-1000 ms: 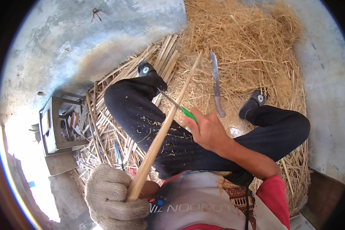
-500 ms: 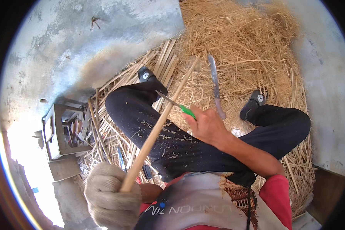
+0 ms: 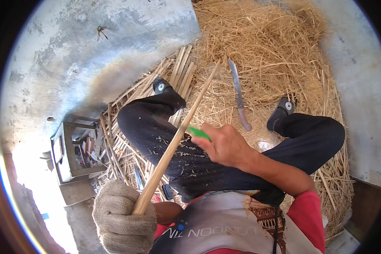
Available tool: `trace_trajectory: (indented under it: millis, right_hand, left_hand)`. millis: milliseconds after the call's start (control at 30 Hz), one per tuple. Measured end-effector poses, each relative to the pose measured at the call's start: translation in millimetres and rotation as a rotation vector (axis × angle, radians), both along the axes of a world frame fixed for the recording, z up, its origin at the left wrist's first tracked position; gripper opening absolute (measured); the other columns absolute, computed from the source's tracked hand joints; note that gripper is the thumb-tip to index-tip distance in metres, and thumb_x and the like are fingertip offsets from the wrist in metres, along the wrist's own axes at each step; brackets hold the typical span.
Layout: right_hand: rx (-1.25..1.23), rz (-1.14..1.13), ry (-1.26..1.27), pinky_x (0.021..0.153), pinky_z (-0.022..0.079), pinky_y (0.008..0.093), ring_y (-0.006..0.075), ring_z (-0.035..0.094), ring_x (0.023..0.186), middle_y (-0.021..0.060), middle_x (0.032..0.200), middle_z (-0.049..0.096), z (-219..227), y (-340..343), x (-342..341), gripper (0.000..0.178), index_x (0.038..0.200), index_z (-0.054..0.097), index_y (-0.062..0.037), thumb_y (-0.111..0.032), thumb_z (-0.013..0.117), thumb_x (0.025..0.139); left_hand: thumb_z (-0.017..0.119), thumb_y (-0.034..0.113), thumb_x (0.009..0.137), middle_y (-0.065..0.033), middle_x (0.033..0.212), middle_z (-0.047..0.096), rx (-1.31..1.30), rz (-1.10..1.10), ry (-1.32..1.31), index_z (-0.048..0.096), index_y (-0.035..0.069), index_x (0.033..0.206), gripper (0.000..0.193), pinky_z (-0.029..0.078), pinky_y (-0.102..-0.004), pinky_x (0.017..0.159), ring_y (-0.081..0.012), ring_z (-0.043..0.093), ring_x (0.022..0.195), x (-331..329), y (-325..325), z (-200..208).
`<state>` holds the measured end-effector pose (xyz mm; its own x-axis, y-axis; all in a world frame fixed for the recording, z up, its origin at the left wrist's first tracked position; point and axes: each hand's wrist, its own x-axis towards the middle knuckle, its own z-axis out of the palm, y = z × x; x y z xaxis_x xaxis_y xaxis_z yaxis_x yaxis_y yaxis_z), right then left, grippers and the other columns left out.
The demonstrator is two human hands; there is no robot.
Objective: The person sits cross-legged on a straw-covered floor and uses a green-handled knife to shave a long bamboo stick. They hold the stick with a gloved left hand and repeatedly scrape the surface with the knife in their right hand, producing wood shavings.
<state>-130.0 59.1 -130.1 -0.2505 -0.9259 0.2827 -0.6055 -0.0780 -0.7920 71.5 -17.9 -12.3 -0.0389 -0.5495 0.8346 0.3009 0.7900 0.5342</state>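
The concrete floor (image 3: 114,46) spreads grey around me, and over it lies a wide heap of straw-like shavings (image 3: 266,51) that I sit in with my legs in black trousers (image 3: 190,161) crossed. A stack of split bamboo strips (image 3: 180,72) lies on the shavings just past my left shoe (image 3: 161,86). To my left stands a small open metal box (image 3: 72,148). Across my left knee runs a long bamboo stick (image 3: 178,135), tilted up and away from me; my gloved left hand (image 3: 122,218) is closed tight around its near end. My bare right hand (image 3: 226,144) is wrapped around a knife with a green handle (image 3: 199,133), set against the stick about midway along it. A curved knife (image 3: 239,99) lies loose on the shavings between my feet.
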Motion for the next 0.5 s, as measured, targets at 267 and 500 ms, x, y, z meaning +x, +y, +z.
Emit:
trace_trajectory:
  millis: [267, 500]
  right_hand:
    - [0.023, -0.003, -0.055, 0.047, 0.051, 0.0474, 0.0387, 0.063, 0.051, 0.0194, 0.053, 0.057, 10, -2, 10, 0.033, 0.099, 0.065, -0.0024, -0.033, 0.055, 0.103]
    - [0.104, -0.027, -0.098, 0.044, 0.045, 0.0473, 0.0390, 0.060, 0.047, 0.0188, 0.055, 0.056, 15, -6, 30, 0.027, 0.094, 0.059, -0.0013, -0.027, 0.059, 0.101]
  left_hand:
    - [0.045, 0.033, 0.095, 0.0048, 0.046, 0.030, 0.100, 0.044, 0.069, 0.034, 0.017, 0.062, 0.038, 0.032, -0.0235, 0.042, -0.0063, 0.026, 0.036, 0, 1, -1]
    - [0.036, 0.039, 0.103, 0.0052, 0.043, 0.023, 0.292, 0.115, 0.284, 0.028, 0.019, 0.061, 0.048, 0.031, -0.0232, 0.042, -0.0059, 0.021, 0.035, -12, 13, 15]
